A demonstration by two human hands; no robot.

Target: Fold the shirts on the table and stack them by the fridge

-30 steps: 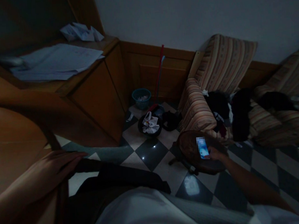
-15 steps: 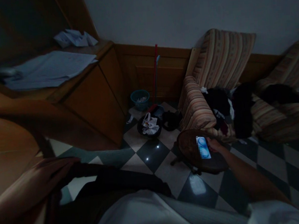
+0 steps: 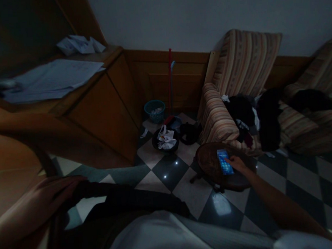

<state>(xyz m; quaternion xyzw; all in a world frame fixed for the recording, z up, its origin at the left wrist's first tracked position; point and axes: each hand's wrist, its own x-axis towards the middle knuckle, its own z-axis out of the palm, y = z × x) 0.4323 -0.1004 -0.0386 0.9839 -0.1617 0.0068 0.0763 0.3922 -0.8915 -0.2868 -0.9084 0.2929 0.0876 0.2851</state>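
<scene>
A smartphone (image 3: 223, 166) with a lit blue screen, part of it blurred into blocks, lies on a small round dark wooden table (image 3: 208, 155). My right hand (image 3: 237, 164) reaches in from the right, one finger stretched out over the screen. Whether the fingertip presses the glass I cannot tell. At the lower left my left hand (image 3: 43, 199) rests on a dark wooden chair arm (image 3: 53, 238), its fingers laid out along the top and holding nothing.
A wooden cabinet (image 3: 103, 121) with papers (image 3: 57, 77) stands left. By the wall are a teal basket (image 3: 154, 110), a long red handle (image 3: 170, 78) and a dark bin holding crumpled white paper (image 3: 166, 137). A striped armchair (image 3: 219, 113) heaped with dark clothes (image 3: 269, 121) stands behind the table.
My right hand has moved from the phone's right edge to over its screen. The display has gone from a pale blue picture to a darker screen with small icons. My left hand stays put.
</scene>
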